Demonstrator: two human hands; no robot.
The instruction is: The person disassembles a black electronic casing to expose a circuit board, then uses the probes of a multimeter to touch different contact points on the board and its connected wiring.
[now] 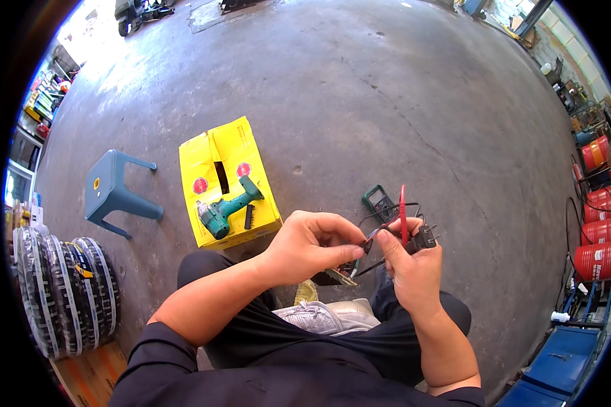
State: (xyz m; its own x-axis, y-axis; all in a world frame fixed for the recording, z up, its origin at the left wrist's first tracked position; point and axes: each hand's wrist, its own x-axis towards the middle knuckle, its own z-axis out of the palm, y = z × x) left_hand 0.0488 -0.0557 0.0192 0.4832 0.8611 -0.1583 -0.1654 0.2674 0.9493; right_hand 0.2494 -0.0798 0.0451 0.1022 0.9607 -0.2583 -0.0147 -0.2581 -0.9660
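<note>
My left hand (316, 247) is closed, thumb and fingers pinching a thin black cable (367, 245) in front of my knees. Close beside it, my right hand (412, 264) is closed around a black power plug (424, 237) whose prongs point right. A red test probe (403, 214) stands up from the right hand's fingers. Just beyond the hands a green and black multimeter (378, 201) lies on the floor, with black leads near it. Under my left hand, a flat piece with a pale edge (341, 277) shows in part; my hand covers the rest.
A yellow carton (214, 146) stands left of the hands, with a green cordless power tool (227, 209) and a small black strip (249, 217) on top. Farther left are a blue stool (119, 186) and wrapped tyres (64, 292). Red drums (597, 260) and a blue cabinet (560, 359) line the right.
</note>
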